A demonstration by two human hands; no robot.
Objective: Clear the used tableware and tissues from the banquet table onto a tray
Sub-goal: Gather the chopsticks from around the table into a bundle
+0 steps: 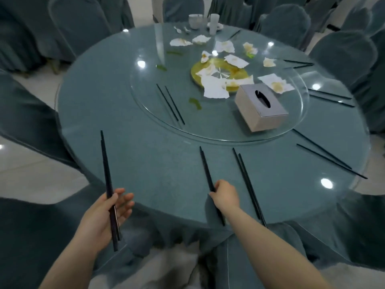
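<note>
My left hand (108,213) holds a pair of black chopsticks (105,163) off the table's near left edge, thumb over them and fingers loosely spread. My right hand (226,195) grips a second pair of black chopsticks (205,163) lying at the near edge of the round table (125,126). Just right of it lies another pair (245,180). More pairs lie on the glass turntable (145,105) and along the right rim. Stained crumpled tissues (214,88) are scattered over the turntable around a gold centre disc (237,73).
A silver tissue box (260,111) stands on the turntable's near right. A white bowl (195,20) and a cup on a saucer (214,22) sit at the far edge. Green food scraps (194,103) lie on the glass. Covered chairs ring the table.
</note>
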